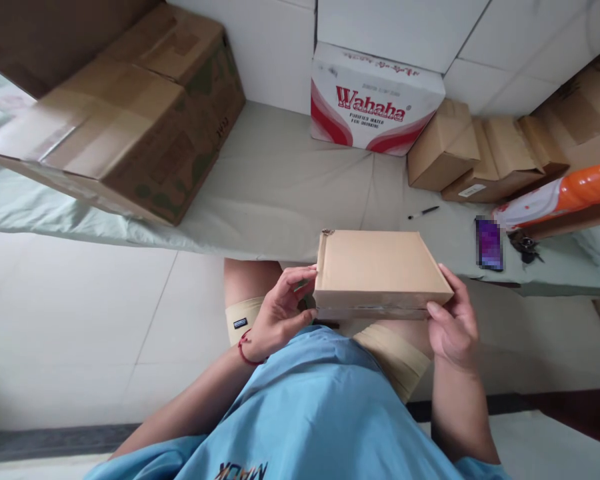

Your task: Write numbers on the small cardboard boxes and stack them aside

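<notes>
A flat brown cardboard box (377, 267) is held over my lap, at the near edge of the cloth-covered table (280, 193). My left hand (279, 313) grips its left near corner, fingers curled against the side and thumb underneath. My right hand (454, 320) clasps the right near corner, thumb pressed along the front edge. The box is closed and roughly level.
On the table lie a black pen (423, 213), a phone (489, 243) and keys (525, 245). Behind stand a white and red Wahaha carton (375, 100), small brown boxes (480, 157), an orange and white bottle (565, 193), and a large taped carton (130, 113) at left.
</notes>
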{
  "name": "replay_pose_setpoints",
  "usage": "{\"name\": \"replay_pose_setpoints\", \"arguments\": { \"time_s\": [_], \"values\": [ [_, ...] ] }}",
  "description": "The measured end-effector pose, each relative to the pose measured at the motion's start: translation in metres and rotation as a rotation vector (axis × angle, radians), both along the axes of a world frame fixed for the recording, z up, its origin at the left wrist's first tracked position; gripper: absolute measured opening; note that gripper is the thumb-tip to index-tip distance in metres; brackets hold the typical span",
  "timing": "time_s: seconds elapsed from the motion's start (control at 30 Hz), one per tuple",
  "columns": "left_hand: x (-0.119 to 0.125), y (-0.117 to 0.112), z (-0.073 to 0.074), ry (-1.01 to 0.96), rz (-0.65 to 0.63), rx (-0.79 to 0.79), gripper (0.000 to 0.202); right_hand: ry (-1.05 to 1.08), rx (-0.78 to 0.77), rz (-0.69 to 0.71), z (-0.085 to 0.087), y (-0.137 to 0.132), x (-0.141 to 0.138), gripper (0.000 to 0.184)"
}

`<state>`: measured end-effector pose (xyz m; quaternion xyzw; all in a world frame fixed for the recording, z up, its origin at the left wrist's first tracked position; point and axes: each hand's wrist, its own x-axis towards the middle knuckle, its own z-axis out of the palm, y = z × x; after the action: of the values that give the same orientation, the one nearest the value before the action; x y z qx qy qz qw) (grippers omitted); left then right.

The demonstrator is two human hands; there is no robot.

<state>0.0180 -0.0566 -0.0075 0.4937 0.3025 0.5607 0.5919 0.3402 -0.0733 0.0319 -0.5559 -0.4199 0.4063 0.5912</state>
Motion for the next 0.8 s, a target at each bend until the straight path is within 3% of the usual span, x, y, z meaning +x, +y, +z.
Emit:
{"name": "replay_pose_setpoints", "arguments": {
  "time_s": [0.33,0.57,0.7,0.8],
  "values": [
    [0.002,-0.008,0.011,-0.088,-0.062,-0.071,0.056,0.046,0.038,-0.07,-0.006,0.005,0.001,0.062],
    [0.002,-0.006,0.003,-0.008,0.052,-0.231,0.065,0.083,0.072,-0.014,-0.009,0.004,-0.006,0.054],
    [0.002,-0.004,0.011,0.068,-0.082,-0.346,0.069,-0.008,0.008,0.058,-0.014,0.002,-0.007,0.06],
    [0.002,-0.007,0.017,0.059,-0.14,-0.323,0.073,-0.05,0.055,0.012,-0.014,-0.001,-0.005,0.06]
  ]
}}
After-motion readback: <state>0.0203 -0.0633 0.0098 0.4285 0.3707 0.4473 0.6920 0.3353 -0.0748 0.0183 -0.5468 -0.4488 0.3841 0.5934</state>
